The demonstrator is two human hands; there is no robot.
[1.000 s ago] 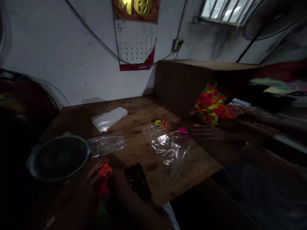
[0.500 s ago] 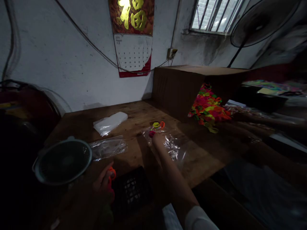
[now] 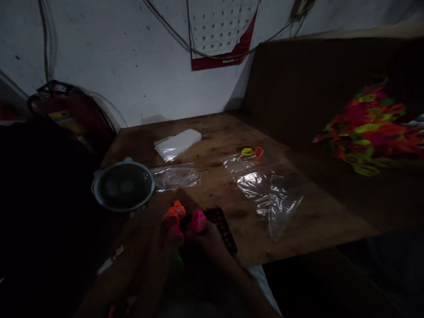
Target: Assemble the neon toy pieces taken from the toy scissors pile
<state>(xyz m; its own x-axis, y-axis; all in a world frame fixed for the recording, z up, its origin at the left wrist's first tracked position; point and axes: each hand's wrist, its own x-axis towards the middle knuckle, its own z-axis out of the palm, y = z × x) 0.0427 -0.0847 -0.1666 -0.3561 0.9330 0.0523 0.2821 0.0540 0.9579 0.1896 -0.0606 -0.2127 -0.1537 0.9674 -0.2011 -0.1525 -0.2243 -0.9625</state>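
My left hand (image 3: pixel 161 240) is closed round several bright plastic bands that look like toy watches. An orange toy watch (image 3: pixel 177 210) sticks up from its fingers, with pink and green ones below. Close beside it, my right hand (image 3: pixel 210 238) pinches a pink toy watch (image 3: pixel 198 221). Both hands are over a black plastic crate (image 3: pixel 225 229), which they partly cover. To the right, a clear plastic bag (image 3: pixel 265 190) lies flat on the wooden table (image 3: pixel 212 176). At its far end are a yellow band (image 3: pixel 247 152) and an orange band (image 3: pixel 259 153). Dim light hides finger details.
A cardboard box (image 3: pixel 285 88) lies on its side at the right, colourful bands (image 3: pixel 367 128) spilling from it. A small round fan (image 3: pixel 124 185) stands at the left. Beyond it are clear bags (image 3: pixel 177 176) and a white stack in plastic (image 3: pixel 179 143). The wall rises behind.
My right hand has come back from the clear bag to beside my left hand, holding the pink toy watch. The view has turned and shifted, so the table items appear further right.
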